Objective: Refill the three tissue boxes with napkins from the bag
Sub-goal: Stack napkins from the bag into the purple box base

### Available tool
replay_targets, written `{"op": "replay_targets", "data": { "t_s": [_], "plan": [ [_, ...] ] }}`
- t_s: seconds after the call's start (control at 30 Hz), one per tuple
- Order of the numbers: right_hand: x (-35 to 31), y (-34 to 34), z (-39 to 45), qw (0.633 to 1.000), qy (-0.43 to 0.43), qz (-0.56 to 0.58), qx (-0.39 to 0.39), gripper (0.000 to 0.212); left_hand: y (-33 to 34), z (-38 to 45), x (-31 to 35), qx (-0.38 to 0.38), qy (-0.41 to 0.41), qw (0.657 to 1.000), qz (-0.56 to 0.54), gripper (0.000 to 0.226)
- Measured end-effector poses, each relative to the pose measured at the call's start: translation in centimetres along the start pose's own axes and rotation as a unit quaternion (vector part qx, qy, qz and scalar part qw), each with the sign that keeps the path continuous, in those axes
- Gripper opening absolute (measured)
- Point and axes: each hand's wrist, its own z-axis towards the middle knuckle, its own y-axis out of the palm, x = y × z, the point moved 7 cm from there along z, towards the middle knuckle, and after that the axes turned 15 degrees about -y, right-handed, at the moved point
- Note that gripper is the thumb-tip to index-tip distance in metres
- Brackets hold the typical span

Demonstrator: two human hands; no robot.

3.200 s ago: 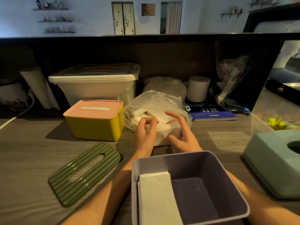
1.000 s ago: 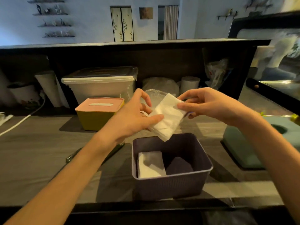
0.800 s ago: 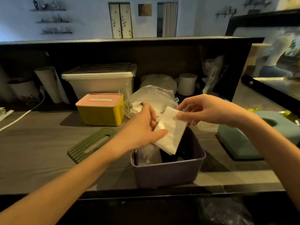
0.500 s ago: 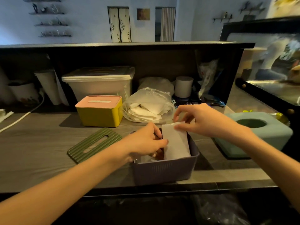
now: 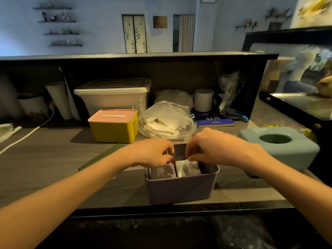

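Observation:
An open purple tissue box (image 5: pixel 181 188) stands at the counter's front edge. Two white napkin stacks lie flat inside it, one on the left (image 5: pixel 162 173) and one on the right (image 5: pixel 188 170). My left hand (image 5: pixel 152 154) and my right hand (image 5: pixel 212 148) hover over the box's far side. The curled fingertips of both hands pinch the far edge of the right stack. Behind the box lies the clear plastic bag (image 5: pixel 167 122) of napkins. A yellow box with a pink lid (image 5: pixel 113 125) stands to the left. A teal box (image 5: pixel 280 149) with a round hole stands to the right.
The ribbed green lid (image 5: pixel 103 155) lies left of the purple box, partly under my left arm. At the back stand a white storage bin (image 5: pixel 113 97), a paper roll (image 5: pixel 203 100) and a blue book (image 5: pixel 214 120). A white cable (image 5: pixel 25 136) crosses the left counter.
Both hands took a napkin stack from the bag, carried it over the purple box and lowered it in. It now lies flat beside the first stack.

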Motion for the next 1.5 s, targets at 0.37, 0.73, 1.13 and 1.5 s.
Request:
{"op": "replay_targets", "data": {
  "t_s": [0.37,0.73,1.13,1.5],
  "plan": [
    [0.0,1.7,2.0,0.995,-0.022,-0.035,-0.089,0.028,-0.6,1.4,-0.8,-0.016,0.032,0.994,0.102,0.025],
    [8.7,1.4,8.3,0.954,-0.025,0.237,0.184,0.022,-6.4,9.5,-8.0,0.130,-0.056,0.945,-0.293,0.014],
    [10.3,7.8,19.0,0.974,-0.053,0.177,0.131,0.061,-0.9,16.9,-12.7,0.291,-0.112,0.752,-0.581,0.012],
    [10.7,8.2,19.9,0.976,-0.043,0.168,0.135,0.059,-1.9,16.0,-13.1,0.357,-0.085,0.738,-0.567,0.016]
  ]
}}
